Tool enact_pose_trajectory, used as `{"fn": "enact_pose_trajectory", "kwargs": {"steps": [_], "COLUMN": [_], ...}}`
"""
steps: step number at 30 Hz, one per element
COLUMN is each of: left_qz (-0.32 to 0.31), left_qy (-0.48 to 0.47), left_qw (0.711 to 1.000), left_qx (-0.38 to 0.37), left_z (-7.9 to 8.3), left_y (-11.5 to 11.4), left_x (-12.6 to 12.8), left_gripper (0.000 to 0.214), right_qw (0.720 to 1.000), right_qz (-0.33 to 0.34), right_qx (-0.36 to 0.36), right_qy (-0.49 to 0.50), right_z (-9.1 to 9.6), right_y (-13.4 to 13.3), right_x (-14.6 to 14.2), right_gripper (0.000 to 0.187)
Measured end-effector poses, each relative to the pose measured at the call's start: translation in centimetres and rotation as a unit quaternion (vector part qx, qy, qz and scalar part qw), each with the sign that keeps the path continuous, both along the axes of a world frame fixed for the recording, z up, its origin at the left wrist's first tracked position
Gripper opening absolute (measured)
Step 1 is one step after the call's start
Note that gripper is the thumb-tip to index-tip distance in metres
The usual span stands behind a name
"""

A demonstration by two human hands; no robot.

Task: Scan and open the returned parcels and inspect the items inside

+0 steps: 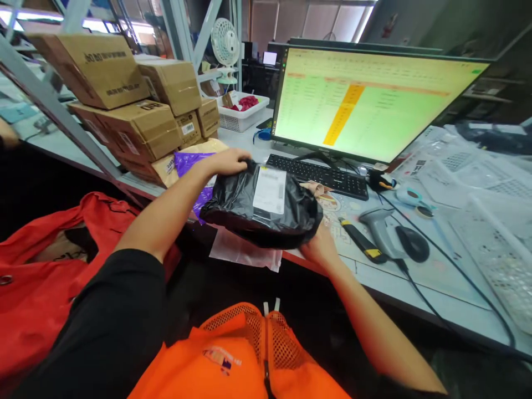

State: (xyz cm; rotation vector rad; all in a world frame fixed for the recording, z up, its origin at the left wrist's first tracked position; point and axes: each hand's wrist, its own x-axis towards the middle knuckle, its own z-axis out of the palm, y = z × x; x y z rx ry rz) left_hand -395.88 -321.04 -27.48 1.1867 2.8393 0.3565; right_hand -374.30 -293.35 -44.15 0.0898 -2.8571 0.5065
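Note:
A black plastic parcel (233, 202) with a white label (269, 190) on top is held up over the desk's front edge. My left hand (230, 162) grips its far left corner, fingers closed on the plastic. At the opposite end, my right hand (321, 244) clasps the near right corner; the parcel hides part of its fingers. A purple plastic mailer (189, 163) lies behind my left forearm. Below the parcel, a clear plastic bag (245, 252) hangs over the desk edge.
Cardboard boxes (137, 124) are stacked at the left. A monitor (374, 102) and keyboard (320, 174) stand behind the parcel. To the right lie a utility knife (361, 241), a barcode scanner (380, 230) with its cable, and tape rolls (409, 197). An open red bag (50, 277) is at lower left.

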Motion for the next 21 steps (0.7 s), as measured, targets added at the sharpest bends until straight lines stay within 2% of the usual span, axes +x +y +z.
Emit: {"fn": "enact_pose_trajectory", "kwargs": {"steps": [2,3,5,7,9,12,14,17,19,21], "left_qz": [0.022,0.043,0.079,0.063,0.000,-0.036,-0.027,-0.005,-0.002,-0.004], "left_qy": [-0.033,-0.036,-0.008,0.039,0.073,0.094,0.063,-0.038,-0.079,-0.086], "left_qw": [0.996,0.994,0.995,0.997,0.993,0.994,0.998,0.994,0.991,0.991], "left_qx": [-0.081,-0.097,-0.064,0.024,0.089,0.050,-0.017,-0.099,-0.110,-0.106], "left_z": [-2.4,-3.1,-3.6,-3.6,-4.2,-7.2,-10.3,-14.1,-15.3,-15.2], "left_y": [0.8,0.9,1.1,1.6,2.6,4.8,5.9,6.5,6.4,6.5], "left_x": [-1.6,-1.8,-0.6,2.5,6.6,11.0,11.5,9.7,8.3,7.6], "left_gripper": [0.040,0.043,0.048,0.054,0.058,0.068,0.082,0.091,0.089,0.091], "right_qw": [0.999,0.996,0.986,0.962,0.929,0.890,0.879,0.877,0.886,0.908], "right_qz": [-0.041,-0.063,-0.108,-0.163,-0.204,-0.210,-0.214,-0.239,-0.248,-0.232], "right_qx": [-0.025,-0.048,-0.109,-0.186,-0.265,-0.344,-0.352,-0.312,-0.260,-0.193], "right_qy": [0.011,0.026,0.066,0.112,0.157,0.214,0.239,0.275,0.293,0.290], "right_z": [-0.8,-0.9,-0.9,-0.8,-0.7,-0.7,-0.4,1.0,2.4,3.5], "right_y": [-0.1,-0.1,0.5,1.4,2.4,3.6,4.1,4.3,3.9,2.9], "right_x": [0.6,0.7,0.7,0.4,-0.1,-0.9,-1.0,-0.3,0.5,1.1], "right_gripper": [0.050,0.050,0.051,0.054,0.060,0.065,0.065,0.062,0.060,0.058]}}
